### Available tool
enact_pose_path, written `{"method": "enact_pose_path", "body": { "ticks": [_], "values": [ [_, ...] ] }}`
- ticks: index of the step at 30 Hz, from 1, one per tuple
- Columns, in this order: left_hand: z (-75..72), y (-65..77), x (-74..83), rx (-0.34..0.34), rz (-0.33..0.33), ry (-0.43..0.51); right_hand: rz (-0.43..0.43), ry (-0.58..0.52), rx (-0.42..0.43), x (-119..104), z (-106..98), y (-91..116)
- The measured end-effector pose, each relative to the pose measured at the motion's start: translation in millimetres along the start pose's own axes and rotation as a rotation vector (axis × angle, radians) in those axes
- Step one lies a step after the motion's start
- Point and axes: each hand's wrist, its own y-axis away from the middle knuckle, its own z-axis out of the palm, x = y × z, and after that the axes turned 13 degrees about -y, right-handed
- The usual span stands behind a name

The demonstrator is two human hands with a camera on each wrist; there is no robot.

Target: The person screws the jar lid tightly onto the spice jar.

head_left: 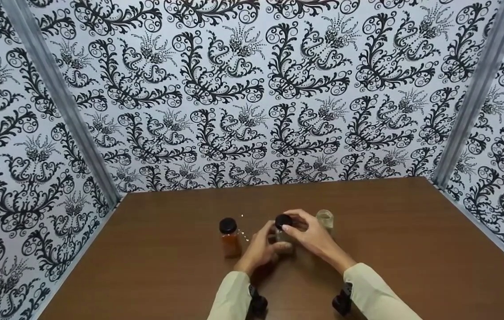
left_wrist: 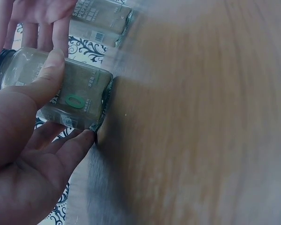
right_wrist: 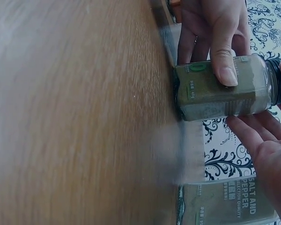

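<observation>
A clear square spice jar [left_wrist: 84, 82] with a greenish-brown powder inside stands upright on the table. My left hand [head_left: 261, 250] grips its body, the thumb across the label and the fingers round the far side. At the top, my right hand [head_left: 313, 233] pinches the black lid [head_left: 283, 219] between thumb and fingers. The lid sits on the jar's mouth. Just right of my right hand is a second jar [head_left: 325, 220], its label reading "salt and pepper" in the right wrist view; its glass mouth shows without a lid.
Left of my hands stands a jar [head_left: 230, 244] of orange-red spice, its black lid on. Small white specks [head_left: 244, 235] lie between it and my left hand. The brown wooden table [head_left: 167, 275] meets patterned wall panels [head_left: 234, 89] at the back and sides.
</observation>
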Motion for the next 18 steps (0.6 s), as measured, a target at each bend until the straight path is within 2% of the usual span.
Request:
{"method": "enact_pose_path", "body": {
  "ticks": [8,18],
  "values": [
    [-0.1,0.6,0.2,-0.007,-0.015,0.01,0.039,0.009,0.018,-2.0,1.9,0.3],
    [-0.6,1.5,2.5,0.002,-0.013,0.015,0.007,0.038,0.022,-1.0,2.0,-0.6]
  ]
}}
